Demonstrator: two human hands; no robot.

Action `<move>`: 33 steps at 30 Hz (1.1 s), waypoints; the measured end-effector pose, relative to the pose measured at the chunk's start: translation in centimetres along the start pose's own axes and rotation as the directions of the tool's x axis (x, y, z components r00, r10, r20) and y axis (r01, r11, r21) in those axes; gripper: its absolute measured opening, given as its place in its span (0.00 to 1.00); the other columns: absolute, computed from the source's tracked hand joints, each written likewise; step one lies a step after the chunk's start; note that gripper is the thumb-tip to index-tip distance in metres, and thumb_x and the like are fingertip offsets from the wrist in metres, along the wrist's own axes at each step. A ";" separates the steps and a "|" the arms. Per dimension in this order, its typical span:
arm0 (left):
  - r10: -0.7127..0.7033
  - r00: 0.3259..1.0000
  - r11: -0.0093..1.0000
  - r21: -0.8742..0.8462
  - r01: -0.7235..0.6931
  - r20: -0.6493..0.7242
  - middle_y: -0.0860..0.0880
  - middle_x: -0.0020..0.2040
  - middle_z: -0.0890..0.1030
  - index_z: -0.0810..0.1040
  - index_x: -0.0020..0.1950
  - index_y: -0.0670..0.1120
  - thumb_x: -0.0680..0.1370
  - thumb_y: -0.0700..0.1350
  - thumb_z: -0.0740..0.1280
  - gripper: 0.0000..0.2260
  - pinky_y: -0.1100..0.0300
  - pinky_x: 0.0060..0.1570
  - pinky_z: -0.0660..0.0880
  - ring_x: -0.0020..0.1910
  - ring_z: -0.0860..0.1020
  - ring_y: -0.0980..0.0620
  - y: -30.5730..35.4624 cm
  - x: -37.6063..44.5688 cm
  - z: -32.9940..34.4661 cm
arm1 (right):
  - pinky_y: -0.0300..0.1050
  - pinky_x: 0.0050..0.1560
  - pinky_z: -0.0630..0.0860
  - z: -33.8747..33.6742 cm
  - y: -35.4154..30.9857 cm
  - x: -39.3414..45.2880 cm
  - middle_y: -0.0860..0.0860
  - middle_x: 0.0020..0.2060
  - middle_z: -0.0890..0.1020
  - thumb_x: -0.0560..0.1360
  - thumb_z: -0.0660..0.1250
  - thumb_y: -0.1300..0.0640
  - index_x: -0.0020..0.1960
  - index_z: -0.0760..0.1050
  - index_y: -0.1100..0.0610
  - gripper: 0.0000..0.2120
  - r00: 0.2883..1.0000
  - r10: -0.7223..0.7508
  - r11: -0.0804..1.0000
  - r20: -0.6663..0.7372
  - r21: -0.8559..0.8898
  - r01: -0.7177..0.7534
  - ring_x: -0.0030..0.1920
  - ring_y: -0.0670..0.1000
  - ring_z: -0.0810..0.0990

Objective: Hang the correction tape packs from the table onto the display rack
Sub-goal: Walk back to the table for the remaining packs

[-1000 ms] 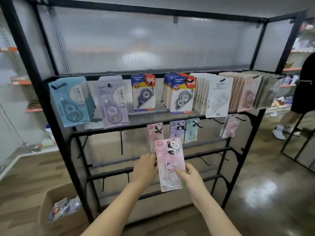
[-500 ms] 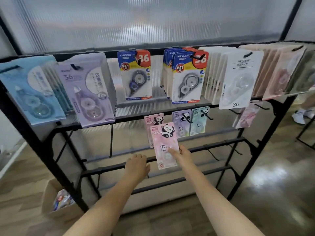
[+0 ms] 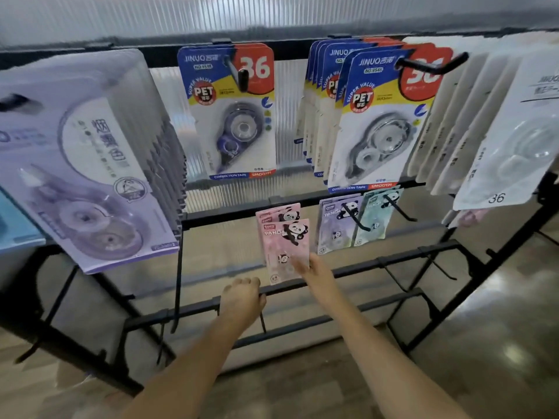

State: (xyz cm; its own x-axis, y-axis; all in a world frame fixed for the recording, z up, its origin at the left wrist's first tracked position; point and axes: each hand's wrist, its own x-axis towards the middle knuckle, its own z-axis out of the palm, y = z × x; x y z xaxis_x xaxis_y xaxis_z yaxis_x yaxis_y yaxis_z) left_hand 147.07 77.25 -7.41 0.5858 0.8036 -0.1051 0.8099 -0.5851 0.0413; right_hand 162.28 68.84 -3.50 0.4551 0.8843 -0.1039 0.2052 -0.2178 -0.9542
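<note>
Right hand: your right hand point(image 3: 314, 269) pinches the lower right edge of the pink panda correction tape pack point(image 3: 284, 249), fingers blurred.
Pink pack: it sits on a hook of the display rack point(image 3: 423, 252), in front of another pink panda pack point(image 3: 278, 211) on the same hook.
Left hand: your left hand point(image 3: 242, 297) curls its fingers over a lower black rail point(image 3: 348, 269) of the rack, gripping it.
Neighbours: a purple panda pack point(image 3: 335, 228) and a mint panda pack point(image 3: 378, 217) hang just right of the pink ones.
Upper row: blue-and-red JINUO packs point(image 3: 378, 116), a lilac pack point(image 3: 90, 164), and white packs point(image 3: 499, 152) hang above.
</note>
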 end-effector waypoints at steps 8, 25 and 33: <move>-0.014 1.000 0.999 -0.044 0.013 -0.005 0.50 0.51 0.77 0.74 0.58 0.48 0.81 0.52 0.57 0.12 0.56 0.52 0.74 0.50 0.75 0.51 -0.2 0.0 0.5 | 0.43 0.54 0.75 0.4 0.2 1.9 0.49 0.53 0.80 0.74 0.62 0.36 0.59 0.73 0.55 0.25 0.999 0.035 0.998 0.025 -0.052 -0.034 0.54 0.48 0.79; -0.113 0.983 0.989 0.081 0.126 -0.146 0.43 0.66 0.72 0.69 0.68 0.42 0.80 0.50 0.59 0.18 0.50 0.60 0.69 0.65 0.69 0.44 7.0 -17.2 -8.2 | 0.46 0.56 0.71 -1.7 -5.1 -13.2 0.58 0.61 0.76 0.79 0.60 0.58 0.63 0.71 0.61 0.14 0.944 -0.105 0.571 0.312 -0.759 0.314 0.60 0.58 0.74; -0.442 0.866 0.871 0.118 0.477 -0.233 0.42 0.67 0.71 0.68 0.69 0.42 0.80 0.48 0.58 0.18 0.49 0.61 0.66 0.67 0.67 0.43 -0.1 -31.0 -15.5 | 0.52 0.59 0.72 7.9 -16.5 -22.8 0.59 0.63 0.73 0.79 0.58 0.60 0.68 0.68 0.61 0.18 0.699 -0.410 0.186 0.585 -0.697 0.693 0.62 0.59 0.72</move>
State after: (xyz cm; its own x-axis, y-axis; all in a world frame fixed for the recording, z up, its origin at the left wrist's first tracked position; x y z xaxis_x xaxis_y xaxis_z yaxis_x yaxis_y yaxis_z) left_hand 129.21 54.08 11.28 0.1556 0.9803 0.1221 0.9815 -0.1394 -0.1314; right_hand 141.69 55.51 12.40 -0.2730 0.9496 0.1542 0.9573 0.2841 -0.0542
